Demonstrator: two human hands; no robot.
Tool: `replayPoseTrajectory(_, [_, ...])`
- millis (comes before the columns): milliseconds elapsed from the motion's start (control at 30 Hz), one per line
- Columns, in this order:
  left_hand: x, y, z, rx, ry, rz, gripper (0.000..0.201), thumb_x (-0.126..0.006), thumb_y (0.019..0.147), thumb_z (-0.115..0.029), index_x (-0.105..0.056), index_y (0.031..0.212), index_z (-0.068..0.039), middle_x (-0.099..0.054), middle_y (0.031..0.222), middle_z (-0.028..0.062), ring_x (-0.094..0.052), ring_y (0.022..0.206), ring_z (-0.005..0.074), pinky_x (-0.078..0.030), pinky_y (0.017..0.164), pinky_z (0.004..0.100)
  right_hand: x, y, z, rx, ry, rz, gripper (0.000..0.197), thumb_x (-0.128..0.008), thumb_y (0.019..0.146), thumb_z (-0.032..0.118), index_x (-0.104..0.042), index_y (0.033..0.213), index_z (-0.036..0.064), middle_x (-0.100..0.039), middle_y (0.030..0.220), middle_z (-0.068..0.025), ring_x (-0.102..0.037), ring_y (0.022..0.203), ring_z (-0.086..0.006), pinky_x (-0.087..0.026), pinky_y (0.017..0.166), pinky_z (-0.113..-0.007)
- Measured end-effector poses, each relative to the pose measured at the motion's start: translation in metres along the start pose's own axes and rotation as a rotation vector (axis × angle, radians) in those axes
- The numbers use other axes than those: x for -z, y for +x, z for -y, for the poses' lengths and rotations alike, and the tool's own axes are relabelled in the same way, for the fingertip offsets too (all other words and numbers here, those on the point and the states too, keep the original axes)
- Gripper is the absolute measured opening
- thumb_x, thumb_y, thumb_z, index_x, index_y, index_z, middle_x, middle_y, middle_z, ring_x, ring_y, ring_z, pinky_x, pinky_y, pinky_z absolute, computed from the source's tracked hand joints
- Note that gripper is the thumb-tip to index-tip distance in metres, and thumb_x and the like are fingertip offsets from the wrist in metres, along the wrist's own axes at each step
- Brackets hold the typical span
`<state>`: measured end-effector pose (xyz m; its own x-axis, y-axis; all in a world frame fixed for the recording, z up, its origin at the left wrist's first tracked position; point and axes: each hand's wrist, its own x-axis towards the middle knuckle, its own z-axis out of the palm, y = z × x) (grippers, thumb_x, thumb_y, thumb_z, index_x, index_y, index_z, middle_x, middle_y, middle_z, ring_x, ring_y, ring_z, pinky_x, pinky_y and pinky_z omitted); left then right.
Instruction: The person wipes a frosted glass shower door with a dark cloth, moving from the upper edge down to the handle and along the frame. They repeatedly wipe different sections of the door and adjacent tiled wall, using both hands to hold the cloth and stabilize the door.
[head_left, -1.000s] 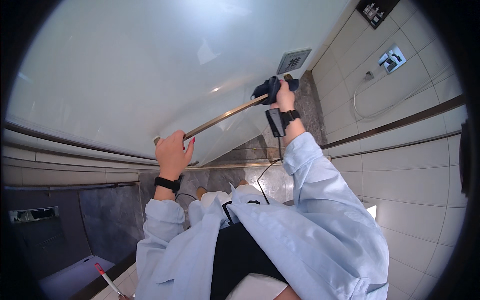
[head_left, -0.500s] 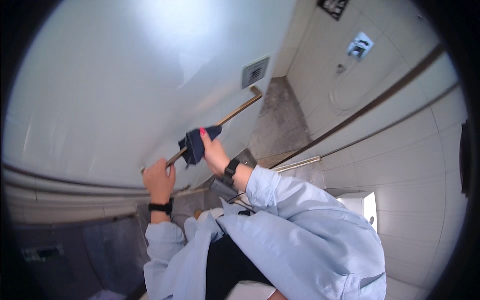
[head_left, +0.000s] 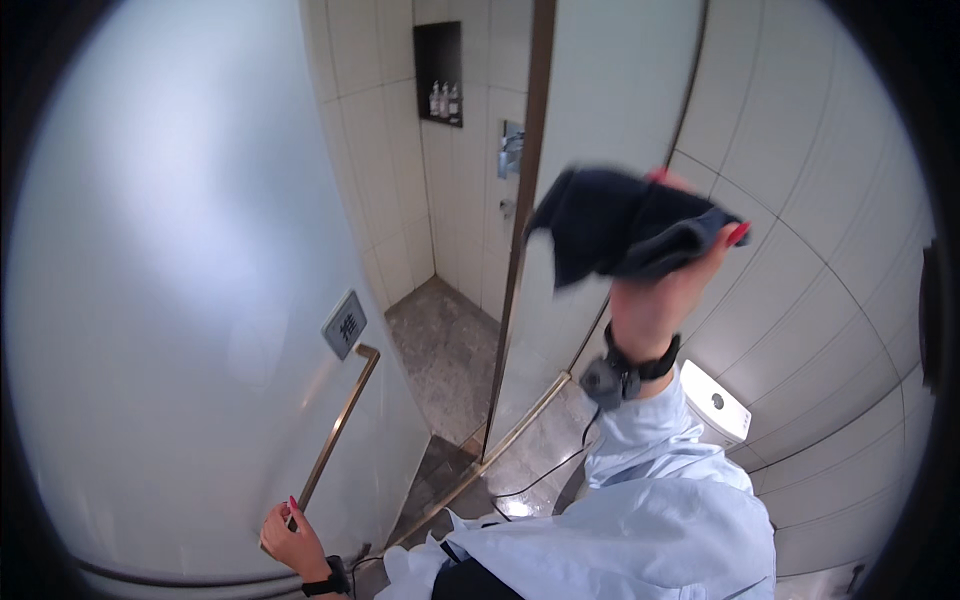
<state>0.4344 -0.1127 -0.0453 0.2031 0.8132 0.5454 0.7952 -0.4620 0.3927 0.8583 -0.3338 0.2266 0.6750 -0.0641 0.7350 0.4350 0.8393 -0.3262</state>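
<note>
A dark blue cloth [head_left: 625, 228] is held up in the upper right of the frame, bunched in the right hand [head_left: 668, 272], whose fingers are clamped on it. At the lower left, the left hand [head_left: 290, 540] is closed around the bottom end of a brass door handle [head_left: 340, 425] fixed to the frosted glass door [head_left: 180, 300]. In a wall niche [head_left: 438, 72] at the top centre, 3 small bottles [head_left: 445, 100] are seen. A white toilet [head_left: 715, 405] is visible at the right.
</note>
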Motion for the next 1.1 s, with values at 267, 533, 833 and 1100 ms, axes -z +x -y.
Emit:
replayPoseTrajectory(267, [-0.048, 0.026, -0.11, -0.458, -0.564, 0.182, 0.014, -0.061, 0.09, -0.009, -0.067, 0.101, -0.004, -0.068, 0.098, 0.0136, -0.06, 0.091, 0.0365, -0.046, 0.085, 0.0442, -0.043, 0.031, -0.058, 0.383, -0.893, 0.513, 0.089, -0.075, 0.084, 0.011, -0.024, 0.156, 0.0002, -0.022, 0.164, -0.0195, -0.017, 0.153, -0.0333, -0.014, 0.123, -0.046])
replayPoseTrajectory(533, [-0.07, 0.034, -0.15, -0.56, -0.748, 0.53, 0.014, -0.062, 0.092, -0.013, -0.067, 0.102, -0.006, -0.068, 0.098, 0.0122, -0.061, 0.092, 0.0339, -0.048, 0.081, 0.0419, 0.017, -0.099, -0.112, 0.335, -1.267, 0.195, 0.092, -0.067, 0.081, 0.002, -0.013, 0.154, -0.009, -0.013, 0.159, -0.0372, -0.013, 0.149, -0.0511, -0.014, 0.12, -0.057])
replayPoseTrajectory(833, [-0.106, 0.078, -0.182, -0.678, -0.891, 0.647, 0.014, -0.061, 0.094, -0.013, -0.067, 0.102, -0.004, -0.069, 0.1, 0.0124, -0.063, 0.094, 0.0337, -0.049, 0.083, 0.0413, -0.067, 0.046, -0.071, 0.554, -1.281, 0.312, 0.092, -0.055, 0.073, -0.006, -0.01, 0.153, -0.0127, -0.019, 0.157, -0.0364, -0.019, 0.148, -0.0499, -0.014, 0.123, -0.05])
replayPoseTrajectory(1100, [-0.13, 0.084, -0.201, -0.699, -0.966, 0.725, 0.02, -0.06, 0.094, -0.013, -0.067, 0.111, -0.005, -0.07, 0.103, 0.0135, -0.063, 0.097, 0.0327, -0.05, 0.086, 0.0403, -0.083, 0.068, -0.07, 0.688, -1.364, 0.281, 0.088, -0.055, 0.077, -0.007, -0.011, 0.153, -0.0083, -0.05, 0.112, -0.0271, -0.053, 0.097, -0.0398, -0.045, 0.089, -0.045])
